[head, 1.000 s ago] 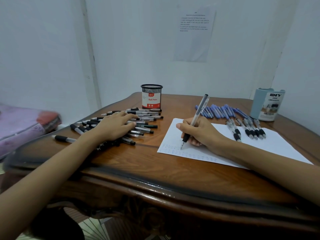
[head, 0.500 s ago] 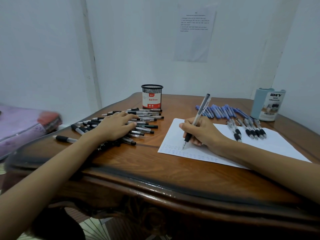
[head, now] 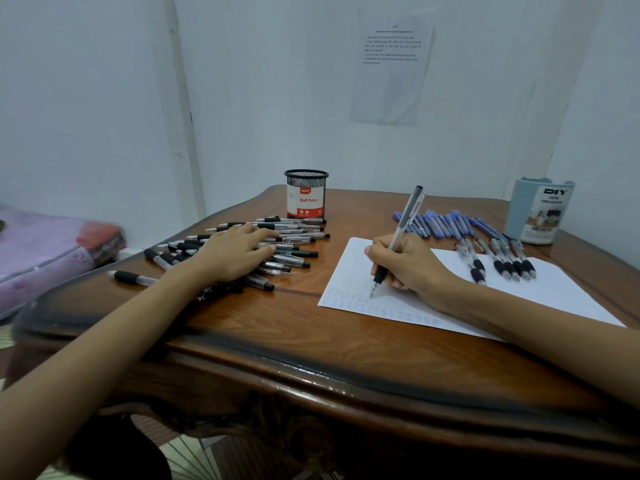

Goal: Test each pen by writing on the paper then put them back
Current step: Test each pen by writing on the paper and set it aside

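Nearest the camera, both forearms cross the dark rim of the wooden table (head: pixel 311 344). On the sheet of paper (head: pixel 554 292), the right hand (head: pixel 410 265) pinches a clear retractable pen (head: pixel 401 225) low on its black grip, thumb and fingers curled round it and the barrel leaning away. Its tip touches the paper in the faint rows of test marks at the near left corner. Over the last second the tip has crept only slightly rightward along a row, so I judge that this pen is mid-test and not ready to be set down.

The left hand (head: pixel 235 252) has not moved. It lies flat with fingers loosely spread on the heap of black-grip pens (head: pixel 294 252), holding none, probably ready to pick the next one.

Further back, five clear pens (head: pixel 502 261) lie side by side on the sheet's far part, and a row of blue pens (head: pixel 443 225) lies beyond it. The mesh "Ball Pens" cup (head: pixel 306 195) and the pale blue desk organiser (head: pixel 538 211) stand near the table's far edge. No pens show above their rims, so putting the pens back looks largely undone.
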The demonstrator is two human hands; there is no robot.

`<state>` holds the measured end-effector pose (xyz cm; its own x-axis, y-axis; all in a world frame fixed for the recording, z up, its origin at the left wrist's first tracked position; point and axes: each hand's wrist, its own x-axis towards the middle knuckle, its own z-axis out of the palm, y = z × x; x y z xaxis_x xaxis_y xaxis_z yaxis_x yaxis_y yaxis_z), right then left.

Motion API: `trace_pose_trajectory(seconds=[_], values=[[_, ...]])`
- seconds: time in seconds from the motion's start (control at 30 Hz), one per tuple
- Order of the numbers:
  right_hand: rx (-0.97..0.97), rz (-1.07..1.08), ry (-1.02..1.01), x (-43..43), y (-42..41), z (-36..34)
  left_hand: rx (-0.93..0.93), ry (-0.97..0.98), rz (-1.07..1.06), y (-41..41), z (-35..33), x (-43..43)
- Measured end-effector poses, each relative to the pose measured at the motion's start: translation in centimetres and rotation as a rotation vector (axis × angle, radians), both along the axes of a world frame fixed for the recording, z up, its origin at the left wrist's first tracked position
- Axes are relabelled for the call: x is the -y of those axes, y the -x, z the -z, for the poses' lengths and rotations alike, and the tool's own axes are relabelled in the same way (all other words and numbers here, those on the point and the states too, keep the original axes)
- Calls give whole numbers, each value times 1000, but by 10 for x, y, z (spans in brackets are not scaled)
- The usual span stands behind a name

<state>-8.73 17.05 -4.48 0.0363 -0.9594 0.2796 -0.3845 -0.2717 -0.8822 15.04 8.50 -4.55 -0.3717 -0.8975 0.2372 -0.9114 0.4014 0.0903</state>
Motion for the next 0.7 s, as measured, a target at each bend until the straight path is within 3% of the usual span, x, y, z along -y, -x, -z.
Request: trace_pose_trajectory(seconds=[0.53, 0.7], values=[[-32, 18, 50, 0, 0, 2, 7, 1, 7, -1, 0, 0], [211, -16, -8, 2, 6, -10, 3, 3, 8, -1, 0, 1]])
